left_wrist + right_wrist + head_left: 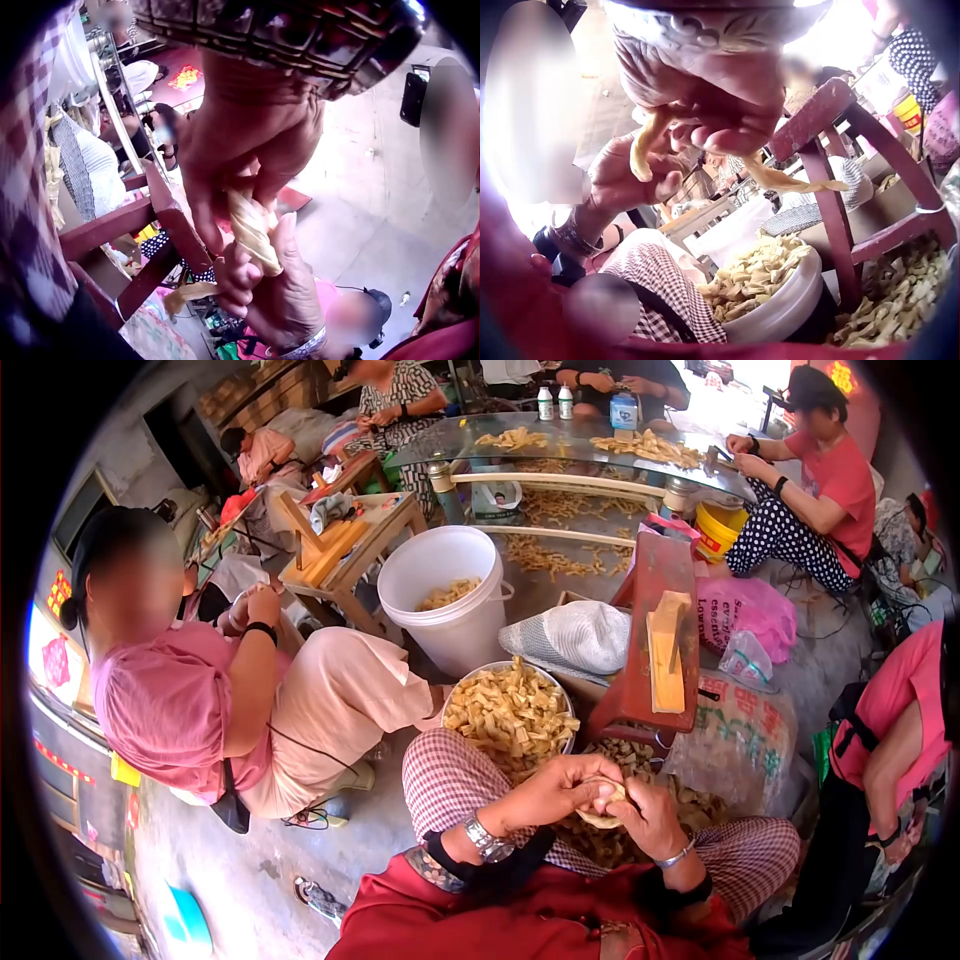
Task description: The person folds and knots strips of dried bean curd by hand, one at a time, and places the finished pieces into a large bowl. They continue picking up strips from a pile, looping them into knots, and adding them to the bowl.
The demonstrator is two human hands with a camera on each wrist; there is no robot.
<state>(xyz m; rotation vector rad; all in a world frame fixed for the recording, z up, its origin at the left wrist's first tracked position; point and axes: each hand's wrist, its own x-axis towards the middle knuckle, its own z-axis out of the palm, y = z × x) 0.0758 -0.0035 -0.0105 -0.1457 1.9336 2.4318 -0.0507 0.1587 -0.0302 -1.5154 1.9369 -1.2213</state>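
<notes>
Over the lap, both hands hold a pale yellow twisted strip (253, 231) between them. My left hand (562, 788), with a metal watch at the wrist, pinches the strip's upper end in the left wrist view. Below it, the fingers of my right hand (652, 818), with a silver bracelet, curl round the lower part. In the right wrist view a loose tail (799, 181) trails out past the right hand. Just beyond the hands stands a white bucket (810, 281) heaped with folded yellow pieces (515, 710). More loose pieces (900, 300) lie below the hands, partly hidden by them.
A red wooden bench (660, 580) carrying a wooden block (667, 655) stands ahead to the right. A taller white bucket (440, 570) and a white woven sack (565, 638) are beyond. Other people sit around, one in pink (190, 700) close on the left. Behind is a glass table (570, 445).
</notes>
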